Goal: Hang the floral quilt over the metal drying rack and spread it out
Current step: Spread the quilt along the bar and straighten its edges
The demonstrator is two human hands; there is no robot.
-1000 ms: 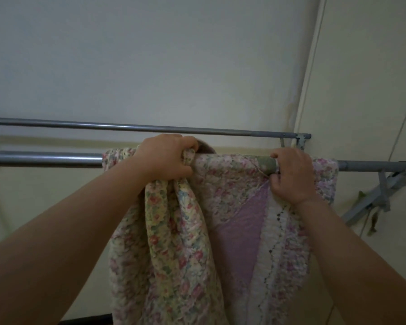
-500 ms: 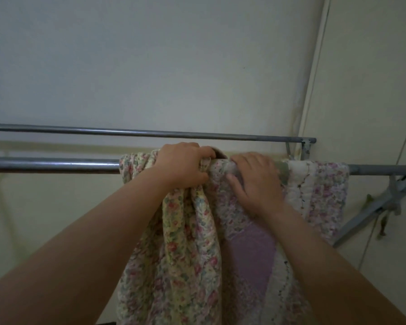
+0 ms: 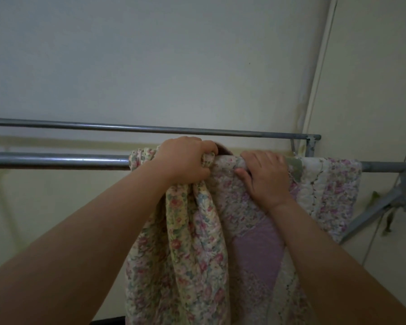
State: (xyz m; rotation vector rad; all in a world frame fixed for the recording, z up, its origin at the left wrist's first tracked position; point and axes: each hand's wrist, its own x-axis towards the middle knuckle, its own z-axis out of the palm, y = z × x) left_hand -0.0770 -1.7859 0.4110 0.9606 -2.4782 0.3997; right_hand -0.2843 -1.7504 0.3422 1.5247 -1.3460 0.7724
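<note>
quilt (image 3: 197, 242) bunched in left hand (image 3: 185, 160) grip, over rail (image 3: 56, 159)

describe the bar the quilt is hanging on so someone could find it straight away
Two grey metal bars run across the pale wall. The near bar is the lower, thicker one, with the floral quilt draped over it and both hands at its top; the far bar is thinner and bare.

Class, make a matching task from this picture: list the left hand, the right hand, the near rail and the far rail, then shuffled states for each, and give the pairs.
1 left hand
2 right hand
3 near rail
4 far rail

A bare along its whole length
B grips a bunched fold of the floral quilt
C lies flatter on the quilt at the rail
D partly draped by the quilt

Pairs: 1-B, 2-C, 3-D, 4-A
</note>
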